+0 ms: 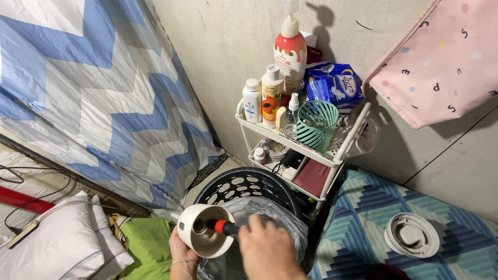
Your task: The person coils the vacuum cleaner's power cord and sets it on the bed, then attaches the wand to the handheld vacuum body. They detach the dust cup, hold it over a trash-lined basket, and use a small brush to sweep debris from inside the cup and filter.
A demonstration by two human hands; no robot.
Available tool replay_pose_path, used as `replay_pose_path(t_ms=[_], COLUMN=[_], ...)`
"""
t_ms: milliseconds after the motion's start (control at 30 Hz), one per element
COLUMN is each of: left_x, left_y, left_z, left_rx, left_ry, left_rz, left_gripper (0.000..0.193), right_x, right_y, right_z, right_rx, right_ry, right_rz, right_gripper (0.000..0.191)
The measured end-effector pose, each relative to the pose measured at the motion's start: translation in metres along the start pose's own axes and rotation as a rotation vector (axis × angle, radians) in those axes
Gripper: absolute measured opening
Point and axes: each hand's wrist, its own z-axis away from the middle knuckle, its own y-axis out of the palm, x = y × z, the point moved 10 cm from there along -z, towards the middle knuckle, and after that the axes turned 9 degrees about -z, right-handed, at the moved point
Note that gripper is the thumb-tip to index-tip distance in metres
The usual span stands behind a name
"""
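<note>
While the left hand gripped a cream housing, right hand fingers clamped a red-collared screwdriver inside; mid-unscrewing probably, steady alignment needed next.

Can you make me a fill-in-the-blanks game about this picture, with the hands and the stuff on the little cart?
1. The left hand holds a round white housing over a black ____ lined with a clear bag.
2. The right hand pokes a tool with a ____ and black handle into the housing.
3. On the white cart, the empty slotted cup is ____ in colour.
4. A round white cover lies on the blue patterned ____.

Missing words: basket; red; green; mat
</note>
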Motion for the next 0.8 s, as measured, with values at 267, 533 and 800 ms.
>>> replay_pose_path(t_ms=[267, 533, 800], left_x=[0.006, 0.007, 0.011], left_y=[0.003, 0.012, 0.026], left_z=[0.006, 0.001, 0.005], left_rx=[-0.088, -0.055, -0.038], left_ry=[-0.001, 0.032, -0.018], left_rz=[-0.014, -0.071, -0.075], left_gripper=[0.038, 0.037, 0.039], right_x=[0.030, 0.016, 0.018], right_y=[0.087, 0.074, 0.063], right_z=[-0.007, -0.007, -0.002], right_rx=[0.137, 0.185, 0.047], right_ry=[-0.203, -0.126, -0.168], right_rz=[0.187, 0.144, 0.073], right_gripper=[0.030, 0.039, 0.036])
